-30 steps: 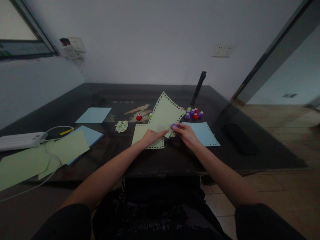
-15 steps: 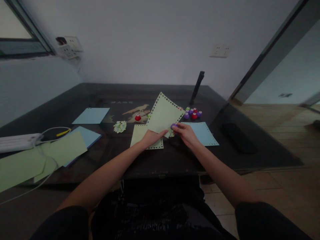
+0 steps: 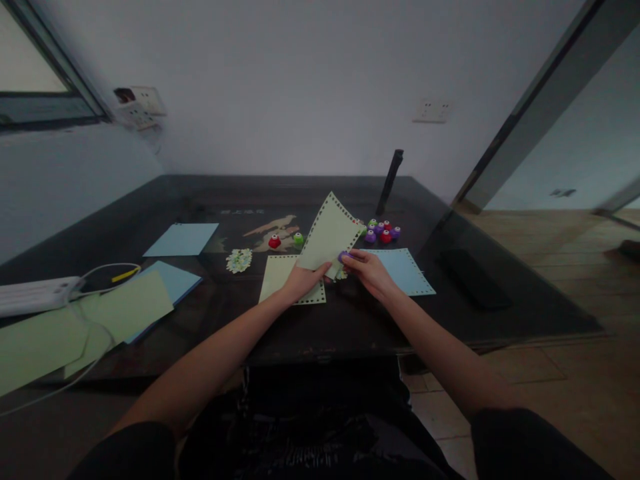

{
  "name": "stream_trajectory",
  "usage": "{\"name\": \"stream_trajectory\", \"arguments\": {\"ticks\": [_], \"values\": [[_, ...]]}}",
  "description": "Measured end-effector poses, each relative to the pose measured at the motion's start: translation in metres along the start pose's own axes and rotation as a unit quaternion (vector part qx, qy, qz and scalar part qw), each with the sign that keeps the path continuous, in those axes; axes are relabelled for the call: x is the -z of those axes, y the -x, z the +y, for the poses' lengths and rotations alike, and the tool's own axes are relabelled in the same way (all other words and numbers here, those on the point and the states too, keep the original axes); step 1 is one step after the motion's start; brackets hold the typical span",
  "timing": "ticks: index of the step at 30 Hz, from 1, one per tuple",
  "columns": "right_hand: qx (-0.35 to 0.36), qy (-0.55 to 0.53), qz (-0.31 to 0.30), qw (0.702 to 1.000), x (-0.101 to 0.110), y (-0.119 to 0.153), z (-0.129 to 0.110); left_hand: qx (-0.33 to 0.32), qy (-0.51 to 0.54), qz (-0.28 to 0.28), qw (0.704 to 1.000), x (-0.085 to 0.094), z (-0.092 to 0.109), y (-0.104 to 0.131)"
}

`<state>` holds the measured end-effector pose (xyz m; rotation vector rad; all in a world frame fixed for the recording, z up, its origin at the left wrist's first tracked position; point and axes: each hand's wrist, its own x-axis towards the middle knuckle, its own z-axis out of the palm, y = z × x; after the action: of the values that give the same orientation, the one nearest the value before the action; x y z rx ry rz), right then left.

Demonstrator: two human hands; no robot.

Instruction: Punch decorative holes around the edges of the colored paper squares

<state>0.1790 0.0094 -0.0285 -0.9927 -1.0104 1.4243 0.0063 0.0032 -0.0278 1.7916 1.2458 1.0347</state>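
Currently your left hand (image 3: 301, 280) gripping the green sheet (image 3: 327, 233), tilted above the bench (image 3: 320, 333), your right hand (image 3: 369, 269) pinching the purple punch (image 3: 344, 256) at its lower edge.

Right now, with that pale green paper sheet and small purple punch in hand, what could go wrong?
The left hand holds the pale green paper sheet with punched edges by its lower part, so it might bend or tear there. Rows of holes line its edges, so the small purple punch in the right hand could overlap one. The loose pile of tiny paper cutouts lies uncovered on the dark table; a brushing arm might scatter it.
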Motion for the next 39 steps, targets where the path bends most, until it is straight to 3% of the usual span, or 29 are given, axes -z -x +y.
{"name": "stream_trajectory", "arguments": {"ticks": [5, 12, 17, 23, 28, 34, 39], "values": [[-0.012, 0.003, -0.013, 1.0, -0.002, 0.002, -0.002, 0.027, 0.014, 0.015, 0.999, 0.003, 0.002, -0.001], [-0.017, 0.041, -0.045, 0.998, 0.0, 0.003, -0.006, 0.018, 0.029, 0.027, 0.999, 0.003, -0.014, -0.007], [-0.009, 0.056, -0.051, 0.997, 0.003, 0.002, -0.008, 0.022, 0.034, 0.016, 0.999, 0.006, -0.008, -0.007], [-0.026, 0.016, -0.041, 0.999, 0.008, -0.002, -0.009, 0.001, 0.02, 0.064, 0.998, 0.01, -0.008, -0.008], [-0.049, -0.058, -0.039, 0.996, 0.009, -0.005, -0.01, 0.026, 0.03, 0.045, 0.998, 0.01, -0.012, -0.009], [-0.115, -0.086, -0.032, 0.989, 0.007, -0.004, -0.019, 0.038, 0.028, 0.042, 0.998, 0.012, 0.002, -0.005], [-0.086, -0.04, -0.023, 0.995, 0.006, -0.002, -0.019, 0.066, 0.066, 0.053, 0.994, 0.013, 0.014, -0.003]]}}
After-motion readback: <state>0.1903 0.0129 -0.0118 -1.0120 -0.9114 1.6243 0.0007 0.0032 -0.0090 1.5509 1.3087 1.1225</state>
